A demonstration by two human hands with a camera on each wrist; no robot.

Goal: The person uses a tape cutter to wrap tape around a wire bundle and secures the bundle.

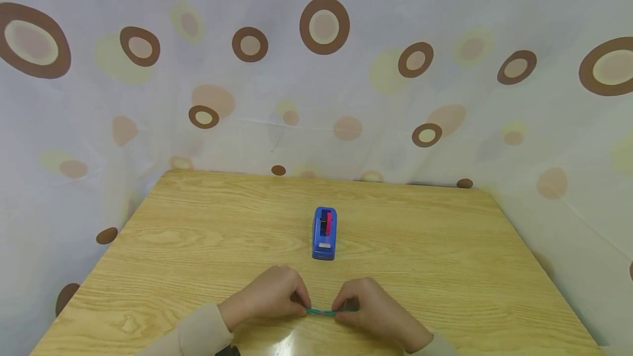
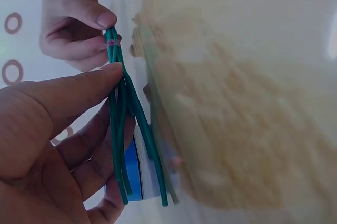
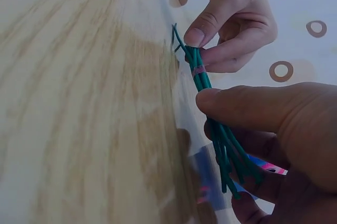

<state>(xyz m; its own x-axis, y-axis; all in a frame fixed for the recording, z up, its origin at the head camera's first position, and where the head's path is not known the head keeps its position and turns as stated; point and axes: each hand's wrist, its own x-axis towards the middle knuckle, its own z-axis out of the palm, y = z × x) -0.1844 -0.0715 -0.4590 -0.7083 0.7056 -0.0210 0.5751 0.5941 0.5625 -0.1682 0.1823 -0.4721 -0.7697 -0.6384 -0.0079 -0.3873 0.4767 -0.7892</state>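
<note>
A bundle of thin green wire-like strands (image 1: 321,312) spans the gap between the two hands, low over the front of the table. A narrow pinkish band of tape (image 3: 199,70) wraps its middle. My left hand (image 1: 274,293) pinches the bundle on one side of that band between thumb and fingers. On the other side, my right hand (image 1: 368,306) pinches it the same way. Loose ends of the strands (image 2: 157,174) splay out past the fingers in both wrist views. Whether they are wires or sticks I cannot tell.
Beyond the hands, a blue tape dispenser (image 1: 317,235) with a pink roll (image 1: 328,224) stands on the wooden table (image 1: 212,224). A pale curtain (image 1: 277,87) with brown circles hangs behind the table and along its sides.
</note>
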